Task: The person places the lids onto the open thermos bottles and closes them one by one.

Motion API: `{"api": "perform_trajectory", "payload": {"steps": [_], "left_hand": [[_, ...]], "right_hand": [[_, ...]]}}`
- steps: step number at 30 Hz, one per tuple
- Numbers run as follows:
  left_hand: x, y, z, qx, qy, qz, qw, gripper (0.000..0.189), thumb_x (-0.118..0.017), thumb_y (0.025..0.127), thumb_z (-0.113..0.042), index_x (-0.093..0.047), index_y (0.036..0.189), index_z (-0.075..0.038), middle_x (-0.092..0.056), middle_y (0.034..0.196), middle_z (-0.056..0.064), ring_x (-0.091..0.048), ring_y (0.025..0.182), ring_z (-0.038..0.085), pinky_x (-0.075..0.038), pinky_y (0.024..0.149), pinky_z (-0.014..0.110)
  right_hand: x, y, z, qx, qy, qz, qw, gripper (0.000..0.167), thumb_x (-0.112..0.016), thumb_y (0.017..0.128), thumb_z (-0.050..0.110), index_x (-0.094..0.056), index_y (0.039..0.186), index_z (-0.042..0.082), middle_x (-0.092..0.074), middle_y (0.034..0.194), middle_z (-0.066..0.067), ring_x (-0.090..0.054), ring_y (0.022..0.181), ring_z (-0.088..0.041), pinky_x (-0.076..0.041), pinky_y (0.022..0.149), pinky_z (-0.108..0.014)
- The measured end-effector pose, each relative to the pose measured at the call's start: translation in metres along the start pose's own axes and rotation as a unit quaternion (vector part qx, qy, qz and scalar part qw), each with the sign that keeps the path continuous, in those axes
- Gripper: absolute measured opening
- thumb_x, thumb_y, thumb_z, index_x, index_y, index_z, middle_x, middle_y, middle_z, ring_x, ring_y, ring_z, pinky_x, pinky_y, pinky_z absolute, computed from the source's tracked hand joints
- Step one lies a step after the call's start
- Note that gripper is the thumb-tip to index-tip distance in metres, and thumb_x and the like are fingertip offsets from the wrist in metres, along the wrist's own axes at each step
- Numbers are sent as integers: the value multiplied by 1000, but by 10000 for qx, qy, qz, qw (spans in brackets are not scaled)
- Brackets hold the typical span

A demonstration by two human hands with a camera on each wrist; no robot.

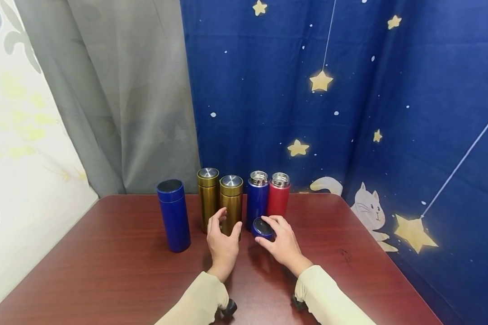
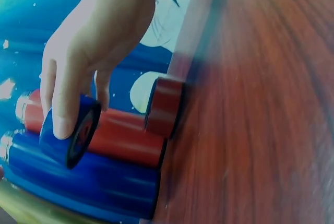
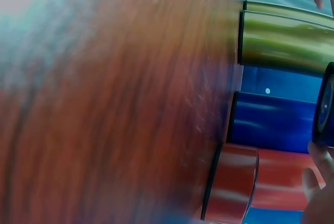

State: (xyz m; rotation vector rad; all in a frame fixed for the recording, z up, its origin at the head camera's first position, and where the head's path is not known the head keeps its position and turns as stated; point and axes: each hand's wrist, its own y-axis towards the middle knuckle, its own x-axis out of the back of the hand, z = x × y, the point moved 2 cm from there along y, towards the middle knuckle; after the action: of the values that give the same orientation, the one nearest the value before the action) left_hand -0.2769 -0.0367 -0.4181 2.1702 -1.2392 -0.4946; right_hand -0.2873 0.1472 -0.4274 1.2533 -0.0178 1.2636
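My right hand [image 1: 284,243] pinches a blue lid [image 1: 262,228] between thumb and fingers, held above the table. Behind it stands an uncapped blue thermos flask [image 1: 258,196], its steel mouth bare. Beside that is a red thermos flask [image 1: 278,198], also uncapped. A red lid [image 2: 166,106] sits on the table by the red flask's base; the right hand hides it in the head view. My left hand [image 1: 222,248] holds nothing, thumb and fingers spread apart, and overlaps the nearer gold thermos flask [image 1: 232,203] in the head view.
Another gold flask [image 1: 208,198], capped, stands just left of the nearer one. Farther left is a capped blue flask [image 1: 175,221]. All stand upright on the dark red wooden table [image 1: 118,253]. A star-patterned blue curtain [image 1: 260,113] hangs behind the table.
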Motion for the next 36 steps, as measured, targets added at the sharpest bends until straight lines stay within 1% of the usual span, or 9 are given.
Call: {"api": "perform_trajectory", "payload": {"steps": [3,6,10,14,19,22,26,30,36], "left_hand": [[-2,-3,-4,112,-162,12,9998,53,-80,78,-2,-59,126,-7,-63,113,8,-59,100,24,-46,81,48],[-5,-6,-8,184,-253,95,9995,50,-79,80,-5,-59,125,-8,-65,110,9,-61,97,24,-47,78,49],[-10,-8,-9,219,-276,212,9992,48,-78,81,-6,-59,125,-8,-66,111,6,-62,100,23,-50,83,46],[-12,-9,-6,268,-275,227,9990,48,-78,81,-6,-59,125,-7,-67,113,4,-63,103,23,-51,86,44],[-14,-11,-4,206,-250,271,9991,47,-78,81,-5,-59,124,-6,-68,113,6,-64,103,23,-52,86,46],[-17,-13,-2,192,-252,338,9989,47,-78,81,-5,-60,124,-6,-68,114,6,-64,103,24,-52,86,46],[-21,-15,0,264,-331,447,9981,47,-79,82,-7,-61,125,-5,-67,118,7,-64,106,25,-51,90,45],[-26,-17,-1,343,-475,567,9967,50,-78,82,-4,-59,128,-3,-65,123,9,-62,109,26,-50,93,46],[-36,-19,-4,456,-555,588,9957,51,-75,83,-2,-59,131,-8,-63,126,9,-61,112,26,-50,93,46]], "right_hand": [[1,0,-1,-13,58,-112,9999,60,-85,74,33,-65,126,13,-59,117,-6,-57,104,-28,-49,87,-47],[2,0,-1,-28,91,-225,9997,60,-86,73,34,-66,126,13,-59,117,-6,-56,105,-28,-47,87,-47],[4,0,-2,15,97,-424,9991,60,-85,73,34,-66,126,13,-59,117,-7,-55,104,-28,-47,85,-47],[5,0,-1,107,141,-652,9977,60,-85,73,33,-65,126,13,-59,117,-7,-55,104,-27,-48,85,-46],[8,0,-3,91,320,-819,9961,61,-83,74,31,-63,129,12,-59,118,-6,-55,106,-24,-48,87,-45],[9,0,-5,94,339,-908,9952,60,-83,75,30,-62,129,13,-59,118,-4,-55,107,-22,-48,89,-44],[9,1,-5,206,389,-1068,9933,60,-83,75,28,-62,129,12,-59,119,-4,-56,107,-23,-49,89,-42],[9,4,-2,266,566,-1185,9910,60,-82,76,27,-61,129,11,-60,119,-5,-57,107,-23,-48,90,-38],[11,8,1,311,715,-1309,9883,60,-82,75,26,-62,128,8,-60,119,-7,-56,109,-24,-46,95,-35]]}}
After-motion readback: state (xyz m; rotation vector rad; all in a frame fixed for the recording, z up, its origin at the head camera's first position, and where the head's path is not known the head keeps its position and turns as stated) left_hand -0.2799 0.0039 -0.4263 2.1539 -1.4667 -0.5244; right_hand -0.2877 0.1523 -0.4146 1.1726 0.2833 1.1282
